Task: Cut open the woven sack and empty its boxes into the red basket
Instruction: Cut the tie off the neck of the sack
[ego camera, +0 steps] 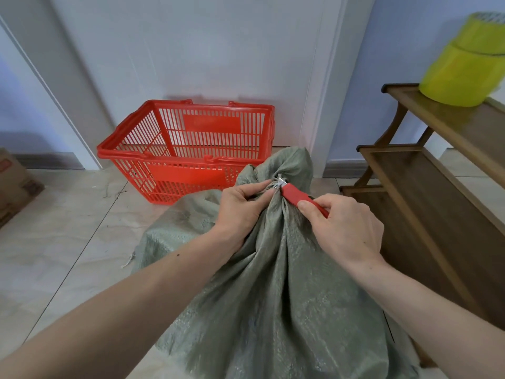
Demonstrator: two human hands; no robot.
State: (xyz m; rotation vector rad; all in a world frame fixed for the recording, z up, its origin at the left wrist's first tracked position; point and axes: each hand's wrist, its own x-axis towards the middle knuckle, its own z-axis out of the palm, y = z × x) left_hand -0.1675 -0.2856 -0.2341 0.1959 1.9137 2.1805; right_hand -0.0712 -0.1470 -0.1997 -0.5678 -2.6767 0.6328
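Observation:
A grey-green woven sack (273,291) stands on the floor in front of me, its neck gathered and tied with string near the top. My left hand (240,212) pinches the sack's neck just below the tie. My right hand (347,225) holds a red-handled utility knife (296,196), its short metal blade touching the string at the knot. Behind the sack, on the floor against the wall, sits the red plastic basket (175,155), with nothing visible inside. The boxes are hidden inside the sack.
A wooden tiered shelf (426,192) stands close on the right, with rolls of yellow tape (461,69) on its top board. A cardboard box (13,184) sits at the far left. Tiled floor spreads to the left of the sack.

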